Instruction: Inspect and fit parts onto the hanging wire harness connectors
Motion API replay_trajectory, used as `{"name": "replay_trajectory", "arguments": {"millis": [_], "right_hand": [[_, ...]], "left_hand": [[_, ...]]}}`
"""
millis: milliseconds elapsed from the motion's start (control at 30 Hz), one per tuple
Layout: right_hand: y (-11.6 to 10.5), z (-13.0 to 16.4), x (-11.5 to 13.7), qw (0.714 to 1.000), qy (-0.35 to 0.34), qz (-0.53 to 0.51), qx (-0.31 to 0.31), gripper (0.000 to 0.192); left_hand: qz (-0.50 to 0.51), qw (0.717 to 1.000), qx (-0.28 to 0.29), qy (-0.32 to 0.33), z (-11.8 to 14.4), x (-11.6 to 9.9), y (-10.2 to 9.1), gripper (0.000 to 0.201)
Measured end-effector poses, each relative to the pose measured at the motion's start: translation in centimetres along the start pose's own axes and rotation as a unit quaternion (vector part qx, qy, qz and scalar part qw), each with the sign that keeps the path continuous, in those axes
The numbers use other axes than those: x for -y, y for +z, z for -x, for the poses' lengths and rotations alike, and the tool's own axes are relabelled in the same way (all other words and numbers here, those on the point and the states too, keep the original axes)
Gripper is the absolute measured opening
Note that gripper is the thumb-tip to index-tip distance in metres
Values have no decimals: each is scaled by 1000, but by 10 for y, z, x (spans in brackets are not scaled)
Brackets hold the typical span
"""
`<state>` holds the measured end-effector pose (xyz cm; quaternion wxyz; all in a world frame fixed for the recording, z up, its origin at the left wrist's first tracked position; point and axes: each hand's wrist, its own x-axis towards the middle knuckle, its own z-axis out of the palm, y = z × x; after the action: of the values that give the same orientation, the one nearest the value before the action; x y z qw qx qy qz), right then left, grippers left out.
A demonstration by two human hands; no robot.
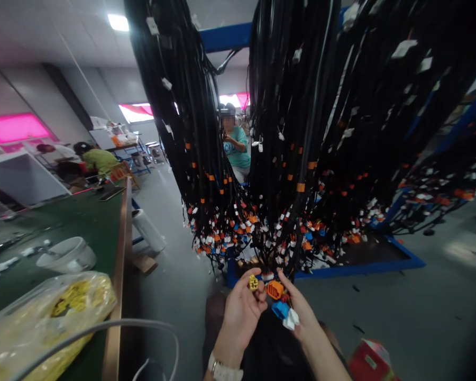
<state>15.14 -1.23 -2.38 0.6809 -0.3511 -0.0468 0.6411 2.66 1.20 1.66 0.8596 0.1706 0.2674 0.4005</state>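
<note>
In the head view my left hand (241, 307) pinches a small yellow connector (253, 283) between thumb and fingers. Beside it, my right hand (299, 307) is closed round a cluster of wire-end connectors. An orange connector (275, 289), a blue connector (280, 309) and a white connector (291, 319) show in that cluster, with a small dark red piece (284, 298) among them. The two hands are close together, just below the hanging black wire harnesses (277, 132). My right fingertips are partly hidden by the connectors.
A blue rack (365, 272) carries the harnesses. On the green table (99, 217) at left lie a bag of yellow connectors (39, 323) and a white bowl (73, 256). A grey cable (143, 321) arches in front. A red box (371, 360) stands lower right. Co-workers (238, 145) sit farther back.
</note>
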Motion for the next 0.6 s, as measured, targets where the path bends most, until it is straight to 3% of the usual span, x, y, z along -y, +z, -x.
{"name": "replay_trajectory", "arguments": {"millis": [267,367,600], "right_hand": [[-9,4,2,999,-29,20,-24,37],[-11,5,1,999,-30,43,-11,37],[-13,3,2,999,-18,22,-18,28]], "left_hand": [[-16,998,-52,-8,0,3,1,8],[-16,998,-56,-23,-2,5,2,14],[-76,996,-44,28,-3,6,-6,31]]}}
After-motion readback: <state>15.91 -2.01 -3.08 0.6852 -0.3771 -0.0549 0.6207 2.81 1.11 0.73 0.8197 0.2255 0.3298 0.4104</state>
